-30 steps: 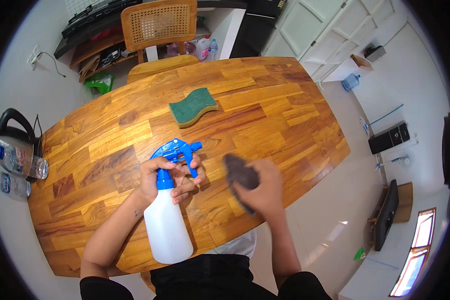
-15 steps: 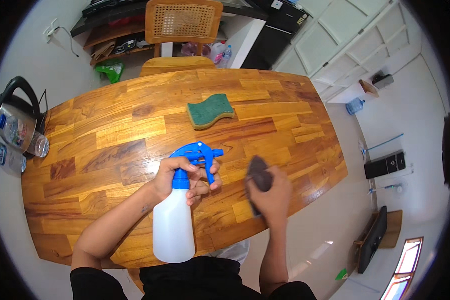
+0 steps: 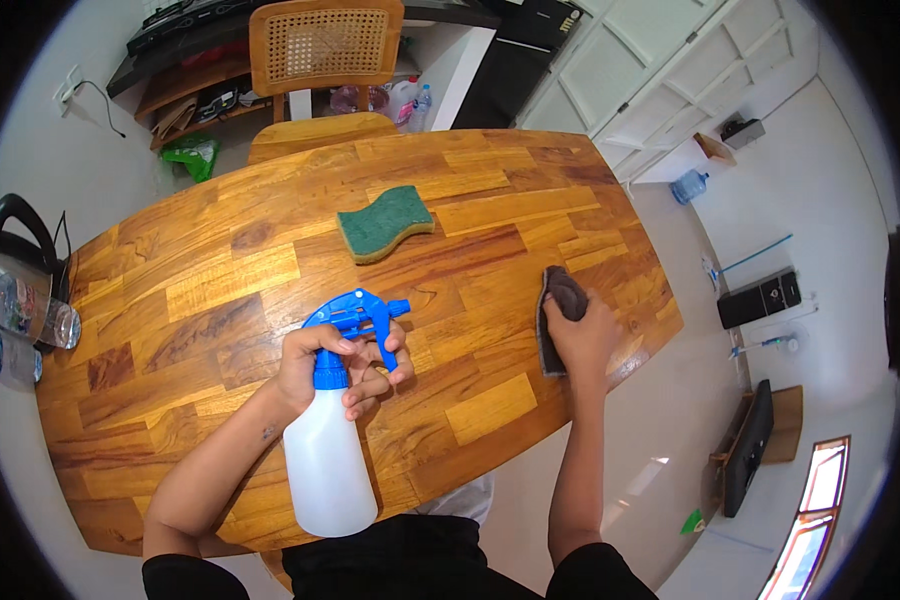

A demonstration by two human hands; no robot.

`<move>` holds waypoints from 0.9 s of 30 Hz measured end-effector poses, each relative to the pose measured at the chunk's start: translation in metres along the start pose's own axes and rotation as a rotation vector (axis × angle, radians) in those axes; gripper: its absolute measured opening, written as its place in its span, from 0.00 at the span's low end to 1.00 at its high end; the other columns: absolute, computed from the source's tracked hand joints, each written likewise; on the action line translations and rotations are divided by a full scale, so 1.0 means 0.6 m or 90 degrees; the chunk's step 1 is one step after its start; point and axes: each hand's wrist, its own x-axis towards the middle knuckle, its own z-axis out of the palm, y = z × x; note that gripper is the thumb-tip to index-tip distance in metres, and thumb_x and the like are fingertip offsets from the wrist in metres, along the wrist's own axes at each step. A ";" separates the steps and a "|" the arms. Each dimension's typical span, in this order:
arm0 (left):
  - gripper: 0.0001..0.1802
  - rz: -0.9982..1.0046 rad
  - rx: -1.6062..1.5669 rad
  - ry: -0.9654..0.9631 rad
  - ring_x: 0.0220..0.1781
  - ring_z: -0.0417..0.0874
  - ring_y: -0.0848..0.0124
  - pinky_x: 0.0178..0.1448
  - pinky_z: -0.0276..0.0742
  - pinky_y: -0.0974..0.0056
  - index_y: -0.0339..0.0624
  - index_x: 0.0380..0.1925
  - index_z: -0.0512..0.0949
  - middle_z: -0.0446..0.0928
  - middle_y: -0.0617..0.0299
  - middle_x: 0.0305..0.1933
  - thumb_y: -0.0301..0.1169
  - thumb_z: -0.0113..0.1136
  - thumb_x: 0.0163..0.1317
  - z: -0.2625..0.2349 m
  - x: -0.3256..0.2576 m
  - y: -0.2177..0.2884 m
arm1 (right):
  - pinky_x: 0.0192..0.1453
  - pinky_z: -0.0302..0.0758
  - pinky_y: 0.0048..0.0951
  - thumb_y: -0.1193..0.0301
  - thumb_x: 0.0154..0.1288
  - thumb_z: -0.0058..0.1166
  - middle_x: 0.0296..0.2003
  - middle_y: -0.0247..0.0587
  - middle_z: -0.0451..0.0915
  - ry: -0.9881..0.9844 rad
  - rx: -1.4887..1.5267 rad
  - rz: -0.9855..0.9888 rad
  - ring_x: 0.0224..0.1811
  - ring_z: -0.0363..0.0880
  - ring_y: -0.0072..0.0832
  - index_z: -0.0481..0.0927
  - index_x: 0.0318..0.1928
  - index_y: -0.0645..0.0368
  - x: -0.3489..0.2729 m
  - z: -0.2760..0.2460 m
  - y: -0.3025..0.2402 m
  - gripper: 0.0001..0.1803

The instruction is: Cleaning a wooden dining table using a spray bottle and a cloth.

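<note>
My left hand (image 3: 332, 362) is wrapped round the neck of a white spray bottle (image 3: 330, 465) with a blue trigger head (image 3: 358, 312). Its fingers rest at the trigger, and the nozzle points right. My right hand (image 3: 585, 338) presses a bunched dark grey cloth (image 3: 558, 310) onto the wooden table (image 3: 220, 345) near its right edge. Part of the cloth is hidden by the fingers. A green and yellow sponge (image 3: 386, 222) with wavy sides lies flat beyond the spray bottle, green side up, touched by neither hand.
A kettle (image 3: 15, 235) and clear plastic bottles (image 3: 30, 310) stand at the table's left edge. Across the table is a wooden chair (image 3: 325, 50) with a woven back. Pale floor (image 3: 635, 440) shows past the table's right side.
My right hand has slid the cloth to the right and farther away across the tabletop. My left hand keeps its hold on the spray bottle. The whole view has shifted slightly.
</note>
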 end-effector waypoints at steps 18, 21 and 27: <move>0.26 0.011 0.023 0.040 0.14 0.72 0.69 0.19 0.80 0.62 0.35 0.45 0.67 0.73 0.41 0.39 0.37 0.57 0.46 0.000 -0.009 0.004 | 0.52 0.70 0.45 0.60 0.46 0.74 0.36 0.42 0.83 -0.220 0.213 -0.292 0.45 0.81 0.42 0.81 0.39 0.55 -0.173 0.012 -0.152 0.22; 0.26 0.022 0.024 0.018 0.16 0.74 0.68 0.22 0.82 0.62 0.34 0.46 0.69 0.73 0.37 0.43 0.36 0.56 0.45 -0.007 -0.012 0.005 | 0.51 0.74 0.47 0.60 0.48 0.74 0.39 0.48 0.84 -0.056 0.116 -0.217 0.45 0.82 0.48 0.82 0.41 0.57 -0.119 0.019 -0.099 0.22; 0.26 0.031 0.035 -0.007 0.16 0.75 0.69 0.23 0.83 0.62 0.33 0.46 0.69 0.74 0.36 0.43 0.36 0.56 0.45 -0.005 -0.008 0.006 | 0.51 0.74 0.52 0.59 0.54 0.70 0.37 0.54 0.85 0.024 -0.055 0.082 0.46 0.82 0.51 0.81 0.43 0.60 0.012 0.010 -0.009 0.21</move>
